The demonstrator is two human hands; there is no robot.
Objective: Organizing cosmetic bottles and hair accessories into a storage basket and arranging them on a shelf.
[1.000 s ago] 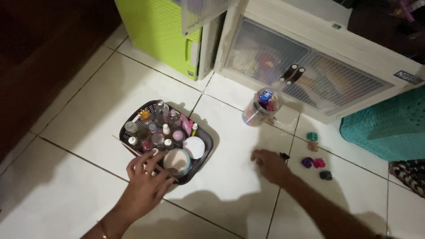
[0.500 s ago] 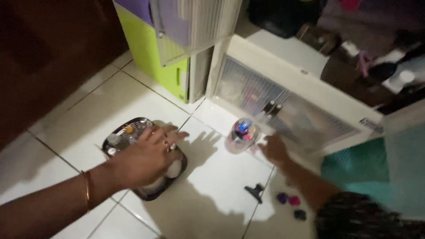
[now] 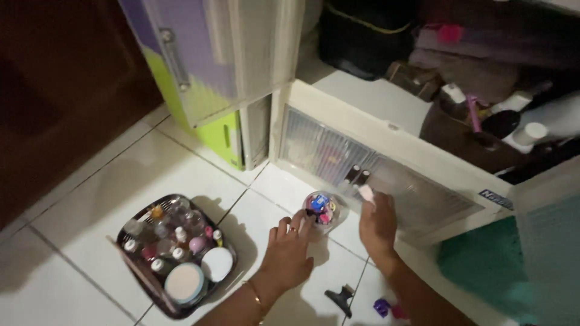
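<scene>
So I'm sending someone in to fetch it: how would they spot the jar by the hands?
Start at the white low cabinet. On the tiled floor before its ribbed doors stands a clear plastic jar, touched by the left hand. Unlike the dark basket's bottles, it holds colourful clips.

We look down on a floor [image 3: 90,199] of glossy white tiles with thin dark grout lines, lit from above and falling into shadow at the left, where a dark brown wooden panel [image 3: 54,90] stands. Ahead stand a lime and lilac plastic drawer unit [image 3: 199,78] and a low cream cabinet [image 3: 386,139] with ribbed translucent doors
</scene>
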